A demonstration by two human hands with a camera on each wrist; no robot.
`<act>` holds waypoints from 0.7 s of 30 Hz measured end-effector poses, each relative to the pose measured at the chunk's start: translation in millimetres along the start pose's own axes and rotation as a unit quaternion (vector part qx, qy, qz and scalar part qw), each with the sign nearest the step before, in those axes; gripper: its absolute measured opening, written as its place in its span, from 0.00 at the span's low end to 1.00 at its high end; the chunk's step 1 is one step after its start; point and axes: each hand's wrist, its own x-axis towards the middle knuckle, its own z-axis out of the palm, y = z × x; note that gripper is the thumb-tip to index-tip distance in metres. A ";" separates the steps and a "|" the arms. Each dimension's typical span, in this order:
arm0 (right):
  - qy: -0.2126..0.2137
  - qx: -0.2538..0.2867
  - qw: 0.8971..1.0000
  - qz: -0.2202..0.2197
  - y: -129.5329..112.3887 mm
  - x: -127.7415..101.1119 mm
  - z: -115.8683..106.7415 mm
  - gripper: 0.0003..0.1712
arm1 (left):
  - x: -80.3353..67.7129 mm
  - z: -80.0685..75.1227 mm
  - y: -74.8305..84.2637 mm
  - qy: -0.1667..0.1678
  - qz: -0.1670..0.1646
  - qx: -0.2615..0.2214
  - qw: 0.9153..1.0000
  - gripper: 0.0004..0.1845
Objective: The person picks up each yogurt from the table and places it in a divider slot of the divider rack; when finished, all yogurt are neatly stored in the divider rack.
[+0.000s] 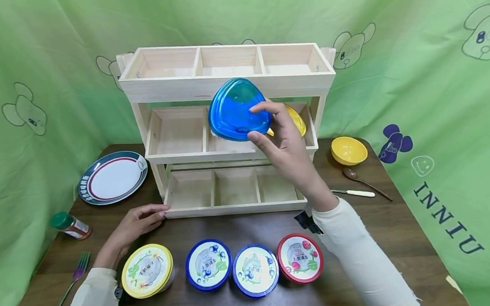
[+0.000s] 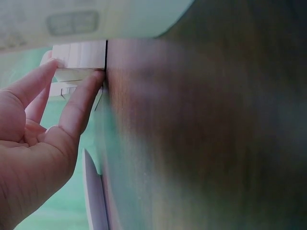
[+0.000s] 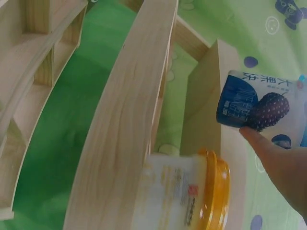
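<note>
My right hand (image 1: 264, 123) grips a blue-lidded tub (image 1: 236, 109), tilted with its lid toward me, in front of the middle tier of the wooden shelf rack (image 1: 227, 85). In the right wrist view the tub's blue berry label (image 3: 259, 106) shows above my fingers (image 3: 283, 167). A yellow-lidded tub (image 1: 296, 119) lies in the middle tier's right compartment, close up as the yellow-lidded tub (image 3: 192, 194). My left hand (image 1: 140, 219) lies flat on the table, fingertips (image 2: 88, 84) touching the rack's bottom left corner (image 2: 81, 55).
Four lidded tubs line the front: yellow (image 1: 147, 270), blue (image 1: 208, 264), blue (image 1: 255, 270), red (image 1: 300, 258). A plate (image 1: 113, 177), spice jar (image 1: 71, 225) and fork (image 1: 72, 281) lie left. A yellow bowl (image 1: 348, 150), spoon (image 1: 364, 181) and knife (image 1: 354, 192) lie right.
</note>
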 end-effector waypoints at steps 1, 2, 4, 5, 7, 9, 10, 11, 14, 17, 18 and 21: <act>0.002 0.005 1.000 0.003 0.8 1.4 3.3 0.33 | -0.4 0.0 0.2 -0.001 -0.001 0.000 1.000 0.21; 0.005 0.009 1.000 0.004 1.7 2.7 6.3 0.29 | -0.5 0.1 0.3 0.001 -0.004 0.000 1.000 0.21; 0.013 0.016 1.000 0.011 3.4 4.9 11.5 0.24 | -0.7 0.3 0.4 0.005 -0.008 0.004 1.000 0.20; 0.018 0.019 1.000 0.016 4.4 5.5 13.6 0.24 | -0.7 0.5 0.5 0.004 -0.008 0.008 1.000 0.21; 0.028 0.019 0.999 0.026 7.3 5.8 16.6 0.23 | -0.4 1.7 0.7 0.005 -0.008 0.013 1.000 0.22; 0.034 0.020 0.999 0.038 11.1 5.1 18.5 0.23 | 0.0 2.6 0.2 0.003 -0.005 0.016 1.000 0.23; 0.035 0.020 0.998 0.045 13.3 4.6 19.2 0.23 | 0.2 3.1 0.1 0.003 -0.005 0.015 1.000 0.24; 0.034 0.017 0.998 0.051 15.3 4.0 20.0 0.23 | 0.2 3.1 -0.3 0.001 -0.003 0.014 1.000 0.24; 0.033 0.009 0.997 0.063 22.0 3.0 22.4 0.23 | 0.2 2.3 -1.5 -0.002 -0.003 0.010 1.000 0.24; 0.038 0.002 0.997 0.066 26.5 3.5 25.9 0.23 | 0.3 1.3 -2.0 -0.005 0.000 0.006 1.000 0.24; 0.041 0.002 0.997 0.068 27.5 3.9 27.2 0.23 | 0.4 1.1 -2.1 -0.005 0.002 0.005 1.000 0.24; 0.047 0.001 0.996 0.080 28.6 4.6 32.5 0.23 | 0.3 0.5 -2.1 -0.005 0.006 0.000 1.000 0.24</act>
